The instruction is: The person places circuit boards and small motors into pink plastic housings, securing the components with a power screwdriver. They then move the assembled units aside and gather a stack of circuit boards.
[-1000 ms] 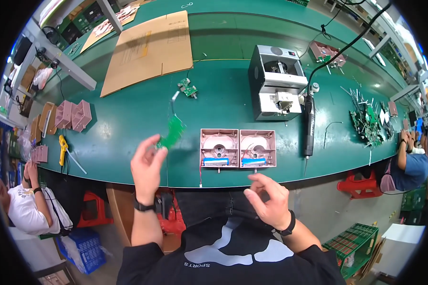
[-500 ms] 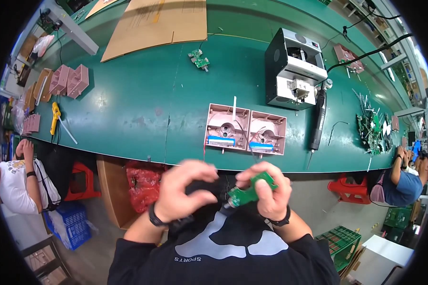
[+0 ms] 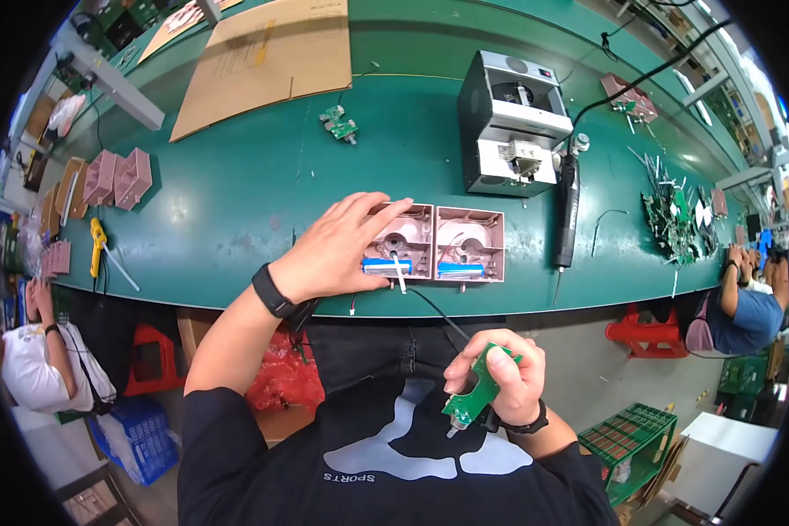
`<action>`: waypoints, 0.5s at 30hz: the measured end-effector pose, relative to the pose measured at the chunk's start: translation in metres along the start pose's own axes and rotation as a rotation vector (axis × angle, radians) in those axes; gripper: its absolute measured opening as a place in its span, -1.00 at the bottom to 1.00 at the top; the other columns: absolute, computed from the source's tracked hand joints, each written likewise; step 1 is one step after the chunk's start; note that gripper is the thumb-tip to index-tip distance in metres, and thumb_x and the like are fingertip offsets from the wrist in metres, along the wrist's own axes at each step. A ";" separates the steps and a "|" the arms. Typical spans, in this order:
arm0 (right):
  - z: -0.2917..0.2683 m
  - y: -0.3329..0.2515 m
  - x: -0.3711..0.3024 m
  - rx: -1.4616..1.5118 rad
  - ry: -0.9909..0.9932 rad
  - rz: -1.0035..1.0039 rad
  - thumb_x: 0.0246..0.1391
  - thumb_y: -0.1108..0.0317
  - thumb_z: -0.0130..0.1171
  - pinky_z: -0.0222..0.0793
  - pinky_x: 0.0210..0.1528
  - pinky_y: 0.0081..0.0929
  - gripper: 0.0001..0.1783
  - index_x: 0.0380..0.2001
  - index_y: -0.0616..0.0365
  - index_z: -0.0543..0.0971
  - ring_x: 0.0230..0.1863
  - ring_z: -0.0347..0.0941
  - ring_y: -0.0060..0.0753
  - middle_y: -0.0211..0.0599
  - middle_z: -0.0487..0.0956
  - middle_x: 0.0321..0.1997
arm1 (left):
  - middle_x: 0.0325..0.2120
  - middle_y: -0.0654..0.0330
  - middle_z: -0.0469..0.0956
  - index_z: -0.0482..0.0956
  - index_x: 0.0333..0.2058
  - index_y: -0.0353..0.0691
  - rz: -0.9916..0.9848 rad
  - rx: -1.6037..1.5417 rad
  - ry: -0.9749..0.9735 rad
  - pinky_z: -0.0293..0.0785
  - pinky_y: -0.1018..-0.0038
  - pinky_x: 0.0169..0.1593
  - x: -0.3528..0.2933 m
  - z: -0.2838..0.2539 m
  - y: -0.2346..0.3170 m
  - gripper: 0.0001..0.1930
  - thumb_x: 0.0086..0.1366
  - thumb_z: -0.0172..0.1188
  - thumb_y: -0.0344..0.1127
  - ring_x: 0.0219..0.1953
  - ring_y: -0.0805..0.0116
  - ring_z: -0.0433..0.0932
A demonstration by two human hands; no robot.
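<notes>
Two pink plastic housings stand side by side near the table's front edge, open side up. My left hand [image 3: 337, 250] grips the left housing [image 3: 421, 237], fingers over its back rim and thumb at its front. Inside it lies a blue cylindrical battery [image 3: 381, 266], crossed by a white strip [image 3: 399, 273]. The right housing [image 3: 492, 230] holds a similar blue battery [image 3: 460, 270]. Over my lap, my right hand [image 3: 515, 386] pinches a green circuit board [image 3: 475, 392] with a metal shaft on its lower end. A dark cable [image 3: 443, 313] runs from the left housing toward this board.
Behind the housings stands a black-and-silver machine [image 3: 517, 123], with a black electric screwdriver [image 3: 568, 210] to its right. Another circuit board [image 3: 338, 124] lies near a cardboard sheet [image 3: 267, 53]. A pile of boards [image 3: 679, 210] is far right. People sit at both sides.
My left hand has moved forward from above my lap onto the left housing. The white strip, which pointed backward, now lies over the battery and front rim. My right hand keeps the board, now lower.
</notes>
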State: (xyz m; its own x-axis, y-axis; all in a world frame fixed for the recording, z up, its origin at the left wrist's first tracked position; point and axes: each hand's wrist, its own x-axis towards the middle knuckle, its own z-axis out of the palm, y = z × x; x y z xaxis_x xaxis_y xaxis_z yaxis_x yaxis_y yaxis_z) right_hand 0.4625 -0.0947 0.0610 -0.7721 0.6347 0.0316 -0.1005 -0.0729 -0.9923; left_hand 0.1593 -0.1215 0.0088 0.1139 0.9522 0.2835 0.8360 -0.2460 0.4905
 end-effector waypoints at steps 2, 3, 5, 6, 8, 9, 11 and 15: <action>-0.002 0.001 0.002 0.002 0.005 -0.002 0.45 0.27 -0.06 0.69 -0.40 -0.33 -0.66 -0.15 0.40 0.53 -0.44 0.69 -0.19 0.08 0.70 -0.36 | 0.24 -0.04 0.36 0.27 0.41 -0.10 -0.001 0.047 0.057 0.36 0.07 0.33 -0.003 0.000 0.007 0.05 -0.10 0.59 -0.22 0.29 -0.14 0.36; -0.002 0.002 0.004 0.002 0.003 0.000 0.45 0.27 -0.06 0.69 -0.40 -0.33 -0.66 -0.14 0.39 0.53 -0.44 0.69 -0.19 0.07 0.70 -0.35 | 0.22 -0.04 0.37 0.28 0.41 -0.09 -0.004 0.071 0.087 0.37 0.07 0.32 -0.004 -0.002 0.010 0.04 -0.11 0.58 -0.24 0.27 -0.14 0.37; -0.002 0.003 0.006 0.005 -0.012 0.004 0.45 0.28 -0.06 0.69 -0.40 -0.33 -0.67 -0.14 0.39 0.53 -0.45 0.69 -0.20 0.07 0.69 -0.35 | 0.21 -0.04 0.37 0.30 0.40 -0.09 0.010 0.112 0.109 0.37 0.06 0.31 -0.006 -0.005 0.015 0.02 -0.10 0.57 -0.25 0.26 -0.13 0.38; -0.002 0.005 0.007 0.016 -0.007 0.006 0.45 0.27 -0.06 0.68 -0.40 -0.34 -0.67 -0.13 0.39 0.53 -0.45 0.68 -0.20 0.07 0.69 -0.35 | 0.20 -0.04 0.37 0.31 0.38 -0.09 0.029 0.151 0.131 0.38 0.06 0.31 -0.007 -0.007 0.017 0.00 -0.09 0.57 -0.26 0.26 -0.12 0.38; -0.001 0.007 0.008 0.037 0.004 0.009 0.46 0.27 -0.06 0.68 -0.40 -0.35 -0.67 -0.13 0.39 0.52 -0.45 0.68 -0.21 0.07 0.69 -0.35 | 0.19 -0.04 0.37 0.32 0.37 -0.09 0.041 0.192 0.155 0.38 0.06 0.30 -0.008 -0.009 0.021 -0.02 -0.09 0.56 -0.27 0.25 -0.12 0.39; 0.000 0.008 0.009 0.039 0.000 0.010 0.46 0.27 -0.06 0.68 -0.40 -0.35 -0.67 -0.13 0.39 0.52 -0.45 0.68 -0.21 0.07 0.69 -0.35 | 0.19 -0.04 0.37 0.33 0.37 -0.09 0.045 0.197 0.159 0.38 0.06 0.30 -0.009 -0.010 0.022 -0.03 -0.09 0.56 -0.28 0.25 -0.12 0.39; -0.001 0.010 0.012 0.051 -0.009 0.010 0.46 0.26 -0.06 0.68 -0.40 -0.35 -0.66 -0.12 0.38 0.52 -0.44 0.68 -0.22 0.06 0.69 -0.34 | 0.20 -0.04 0.37 0.34 0.35 -0.09 0.056 0.205 0.167 0.39 0.06 0.30 -0.011 -0.013 0.023 -0.04 -0.09 0.56 -0.31 0.25 -0.11 0.39; 0.000 0.009 0.015 0.053 -0.022 0.012 0.47 0.25 -0.06 0.68 -0.39 -0.36 -0.66 -0.12 0.38 0.52 -0.43 0.68 -0.24 0.06 0.68 -0.33 | 0.21 -0.03 0.33 0.28 0.41 -0.02 0.036 0.180 0.144 0.36 0.08 0.32 -0.015 -0.016 0.027 0.06 -0.14 0.60 -0.35 0.28 -0.11 0.34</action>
State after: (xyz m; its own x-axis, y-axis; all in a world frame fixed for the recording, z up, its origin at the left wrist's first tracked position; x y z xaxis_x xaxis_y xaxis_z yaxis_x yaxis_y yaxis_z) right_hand 0.4502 -0.0858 0.0529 -0.7867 0.6169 0.0229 -0.1238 -0.1213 -0.9849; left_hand 0.1715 -0.1450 0.0314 0.0778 0.9046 0.4192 0.9166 -0.2303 0.3267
